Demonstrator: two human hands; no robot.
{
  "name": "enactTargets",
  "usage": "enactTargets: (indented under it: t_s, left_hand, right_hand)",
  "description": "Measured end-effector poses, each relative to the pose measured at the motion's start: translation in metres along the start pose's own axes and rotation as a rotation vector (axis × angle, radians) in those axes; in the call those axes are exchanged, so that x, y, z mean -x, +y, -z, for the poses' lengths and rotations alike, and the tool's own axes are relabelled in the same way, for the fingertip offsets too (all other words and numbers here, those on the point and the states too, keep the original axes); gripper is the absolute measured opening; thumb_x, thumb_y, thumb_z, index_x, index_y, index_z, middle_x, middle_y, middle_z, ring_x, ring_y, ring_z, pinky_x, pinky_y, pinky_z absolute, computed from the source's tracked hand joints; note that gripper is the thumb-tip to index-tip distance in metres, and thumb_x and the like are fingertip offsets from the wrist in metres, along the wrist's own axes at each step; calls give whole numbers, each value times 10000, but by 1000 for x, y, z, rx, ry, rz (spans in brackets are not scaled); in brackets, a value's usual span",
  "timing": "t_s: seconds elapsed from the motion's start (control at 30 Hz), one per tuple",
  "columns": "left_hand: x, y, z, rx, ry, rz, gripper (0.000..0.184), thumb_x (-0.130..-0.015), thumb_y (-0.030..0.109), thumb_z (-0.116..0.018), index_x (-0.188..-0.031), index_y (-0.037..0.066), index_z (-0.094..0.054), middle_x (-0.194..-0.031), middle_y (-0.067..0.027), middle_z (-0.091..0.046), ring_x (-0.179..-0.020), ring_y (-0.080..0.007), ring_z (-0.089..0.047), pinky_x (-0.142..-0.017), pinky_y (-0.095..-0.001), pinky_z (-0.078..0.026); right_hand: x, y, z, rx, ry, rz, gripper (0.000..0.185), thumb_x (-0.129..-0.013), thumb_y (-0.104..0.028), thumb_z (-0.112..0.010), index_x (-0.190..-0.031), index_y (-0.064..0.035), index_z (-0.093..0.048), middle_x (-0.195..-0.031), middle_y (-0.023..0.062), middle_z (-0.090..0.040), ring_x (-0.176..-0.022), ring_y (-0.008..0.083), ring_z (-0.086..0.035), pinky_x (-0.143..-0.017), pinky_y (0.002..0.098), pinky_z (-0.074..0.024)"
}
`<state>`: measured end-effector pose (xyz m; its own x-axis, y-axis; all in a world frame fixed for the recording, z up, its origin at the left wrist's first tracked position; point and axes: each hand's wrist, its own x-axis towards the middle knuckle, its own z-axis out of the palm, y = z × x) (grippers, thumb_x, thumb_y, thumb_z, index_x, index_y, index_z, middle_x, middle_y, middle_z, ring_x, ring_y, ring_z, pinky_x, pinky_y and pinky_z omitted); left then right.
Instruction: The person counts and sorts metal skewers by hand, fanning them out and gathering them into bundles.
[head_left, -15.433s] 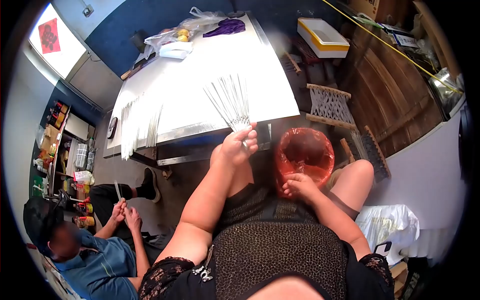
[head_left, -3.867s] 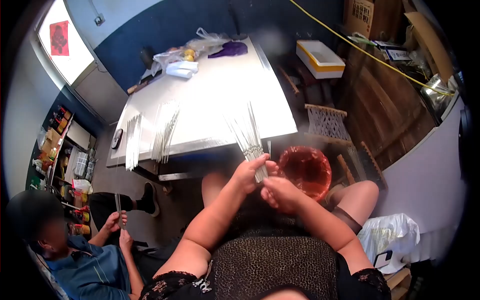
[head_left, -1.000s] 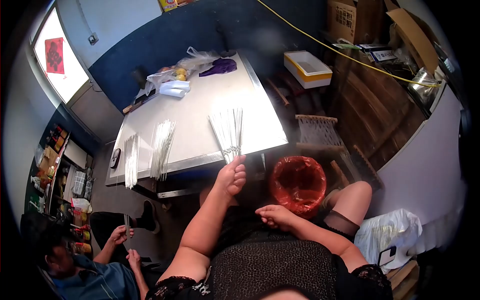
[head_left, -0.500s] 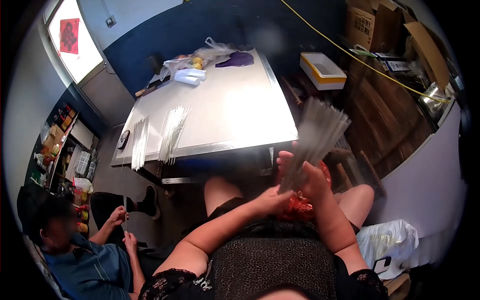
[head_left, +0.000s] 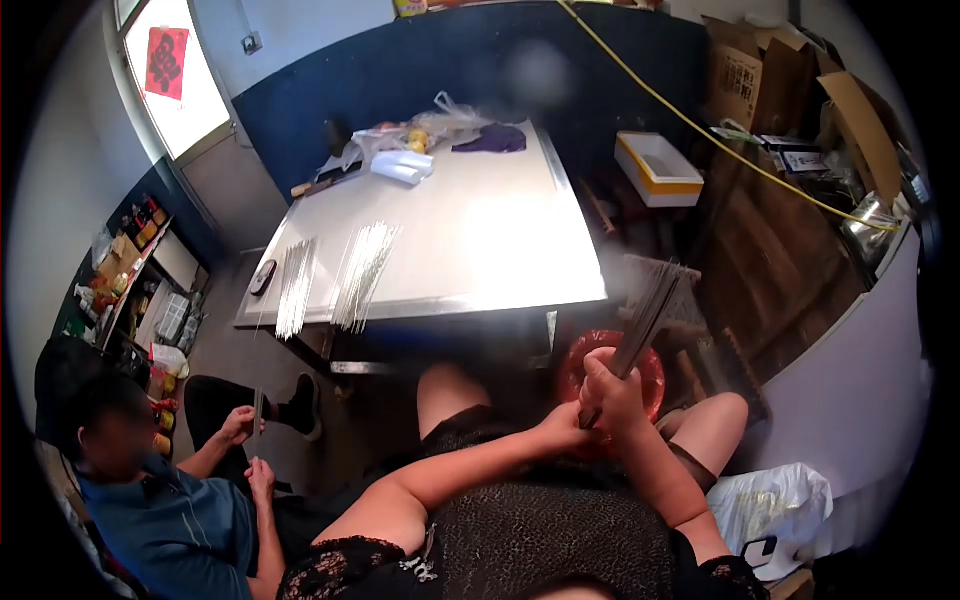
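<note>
A bundle of thin metal skewers [head_left: 650, 315] stands tilted up and to the right in front of my body. My right hand [head_left: 612, 390] is closed in a fist around its lower part. Just below, my left hand [head_left: 568, 430] is closed at the bottom end of the bundle, its fingers partly hidden. Behind and under my hands is a red plastic-lined container [head_left: 652, 372] between my knees; what lies in it is mostly covered. Two more batches of skewers, one on the left [head_left: 296, 288] and one beside it [head_left: 366, 278], lie at the table's near edge.
The pale table [head_left: 480, 220] carries a phone [head_left: 263, 277], a knife [head_left: 325, 186], plastic bags and a purple cloth [head_left: 490, 139]. A seated person [head_left: 180, 510] at left holds a few thin sticks. A white-and-yellow box [head_left: 660, 180] and a white bag [head_left: 775, 505] are on the right.
The fanned-out skewers have drawn together into a tight bundle and sit lower. My right hand's fingers, spread before, have closed around them. The view has shifted slightly.
</note>
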<state>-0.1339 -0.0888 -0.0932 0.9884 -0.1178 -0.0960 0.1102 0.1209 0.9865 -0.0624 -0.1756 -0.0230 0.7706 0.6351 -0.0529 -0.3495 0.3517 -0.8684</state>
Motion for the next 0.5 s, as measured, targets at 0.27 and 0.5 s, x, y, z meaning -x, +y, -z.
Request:
enactTargets:
  t_s: [0.27,0.5]
  left_hand:
    - [10,-53,-14,295,80,100,226,-722,168,-670,-884,59,-557,-661,-28,-547,-536,-130,-542,-463,-232,-418]
    - [29,-48,-6,381,-220,203,163,-757,130,-641,-836,36,-534,-638,-44,-527,-541,-138,-523,-509,-229,-424]
  right_hand:
    - [5,32,12,22,-142,-284,155,-829,-131,-595,-908,-27,-512,-502,32,-462,-362,129,-430,-348,270,-364]
    - [12,60,28,35,-253,-355,224,-814,-129,-605,-972,-11,-500,-595,62,-532,-490,175,-538,-469,291,-456]
